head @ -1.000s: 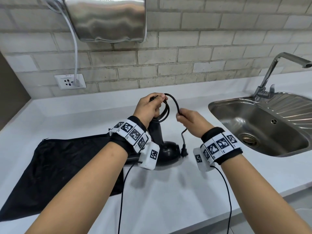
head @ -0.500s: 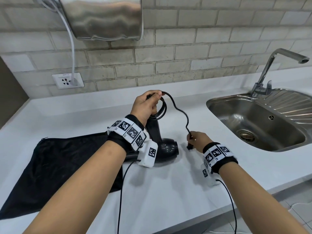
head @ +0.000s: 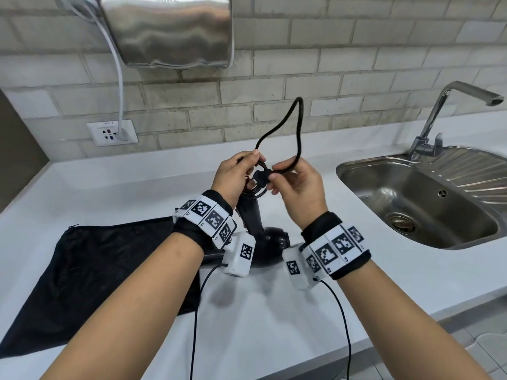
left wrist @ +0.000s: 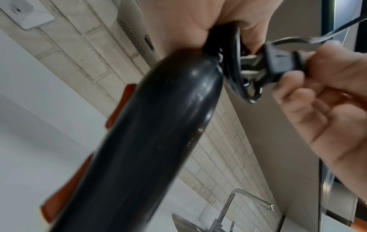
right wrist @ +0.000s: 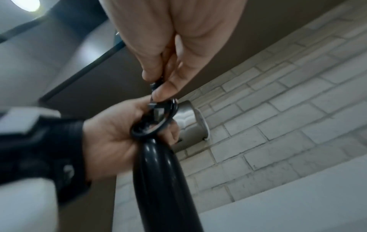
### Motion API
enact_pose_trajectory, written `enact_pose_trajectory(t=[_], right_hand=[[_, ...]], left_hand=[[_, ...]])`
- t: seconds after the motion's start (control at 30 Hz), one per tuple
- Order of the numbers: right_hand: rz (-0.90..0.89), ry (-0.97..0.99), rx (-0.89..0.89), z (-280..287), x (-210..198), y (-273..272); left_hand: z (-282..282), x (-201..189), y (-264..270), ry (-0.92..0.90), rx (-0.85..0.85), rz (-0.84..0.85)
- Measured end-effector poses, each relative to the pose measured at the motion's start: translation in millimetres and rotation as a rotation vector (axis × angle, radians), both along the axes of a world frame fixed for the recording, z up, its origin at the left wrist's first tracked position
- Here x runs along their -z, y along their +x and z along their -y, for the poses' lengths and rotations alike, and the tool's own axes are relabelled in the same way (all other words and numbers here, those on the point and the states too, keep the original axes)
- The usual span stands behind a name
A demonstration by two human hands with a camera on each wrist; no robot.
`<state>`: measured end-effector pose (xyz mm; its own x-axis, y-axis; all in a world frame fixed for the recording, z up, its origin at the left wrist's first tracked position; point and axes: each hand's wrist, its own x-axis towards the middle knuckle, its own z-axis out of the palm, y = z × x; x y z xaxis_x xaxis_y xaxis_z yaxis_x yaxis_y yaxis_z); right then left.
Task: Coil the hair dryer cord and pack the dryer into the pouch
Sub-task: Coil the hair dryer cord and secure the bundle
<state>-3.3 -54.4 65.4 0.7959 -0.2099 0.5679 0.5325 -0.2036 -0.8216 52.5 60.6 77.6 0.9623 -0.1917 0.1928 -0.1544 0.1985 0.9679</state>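
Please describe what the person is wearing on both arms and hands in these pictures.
Both hands, left hand and right hand, are bare, and so are the forearms. Each wrist carries a black wristband ringed by white blocks printed with black square codes. A white camera box hangs under each wrist, trailing a thin black cable.

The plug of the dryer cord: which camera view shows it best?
The left wrist view: the plug is close, its prongs visible. In the head view the plug is small between the hands; in the right wrist view fingers mostly hide it.
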Motion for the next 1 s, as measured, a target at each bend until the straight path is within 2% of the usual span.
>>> enact_pose_trajectory(t=[0.13,0.23,0.4,0.53,0.7,0.8,1.0], right_hand=[[0.069,-0.191,0.165,-12,3,6],[0.112,-0.260,0.212,-15,0,9],[0.148,-0.342,0.257,-16,5,12],[0.091,-0.299,0.291,-13,12,22],[0.006,-0.163,0.153,-14,14,35],[-0.034,-0.164,0.073,-14,18,41],[-0.045,-0.147,0.036,-13,19,42]], left_hand=[[1,0,1,-0.007,-0.006,-0.007],[1,1,1,0.001,-0.005,-0.010],[3,2,1,0.012,0.005,0.002],[3,1,0,0.044,0.013,0.007],[4,-1,-1,0.042,0.034,0.005],[5,-1,0,0.030,0.030,-0.001],[6,-1,-2,0.023,0.025,0.013]])
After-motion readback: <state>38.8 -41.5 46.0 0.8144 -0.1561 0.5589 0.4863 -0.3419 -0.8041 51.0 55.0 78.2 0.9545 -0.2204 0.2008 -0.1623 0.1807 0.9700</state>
